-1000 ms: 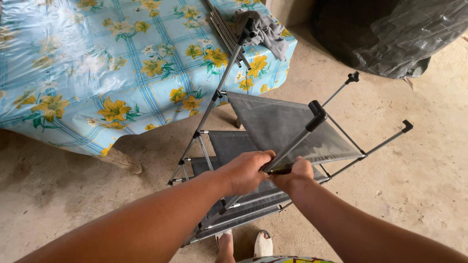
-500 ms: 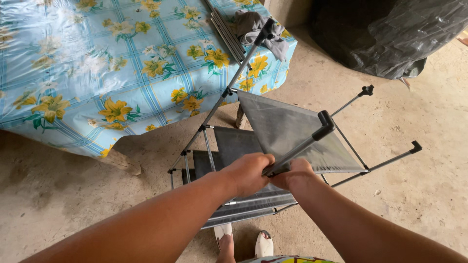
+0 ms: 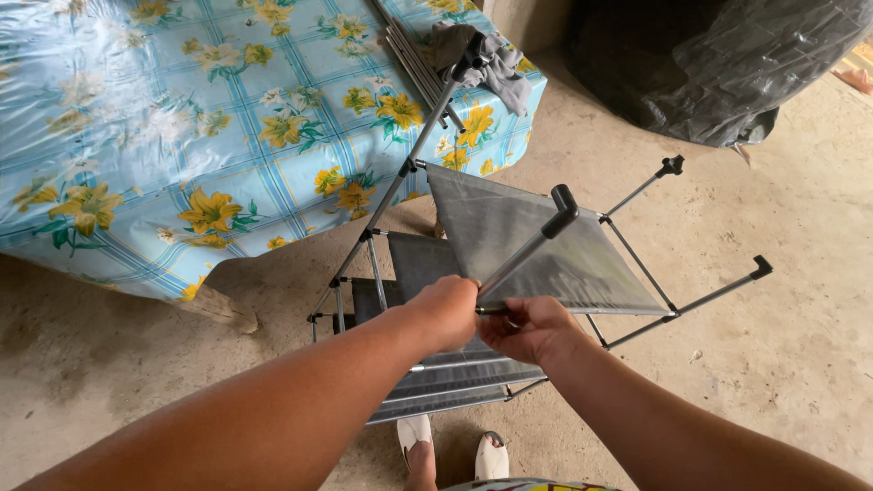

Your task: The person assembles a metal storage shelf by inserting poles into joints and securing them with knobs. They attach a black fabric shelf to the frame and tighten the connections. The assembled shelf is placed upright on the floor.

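Both hands, left (image 3: pixel 447 311) and right (image 3: pixel 527 327), close around a metal tube (image 3: pixel 526 252) at the near corner of a grey fabric-shelf rack (image 3: pixel 527 245) standing on the concrete floor (image 3: pixel 773 364); fingertips hidden.

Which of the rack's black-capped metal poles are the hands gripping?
The pole in the middle, rising from between the left hand and right hand. The other capped poles stand untouched further off.

I see a tiered rack (image 3: pixel 509 273) of thin grey metal poles with grey fabric shelves, standing tilted on the concrete floor against the table corner, its top shelf slanted and black-capped pole ends pointing right.
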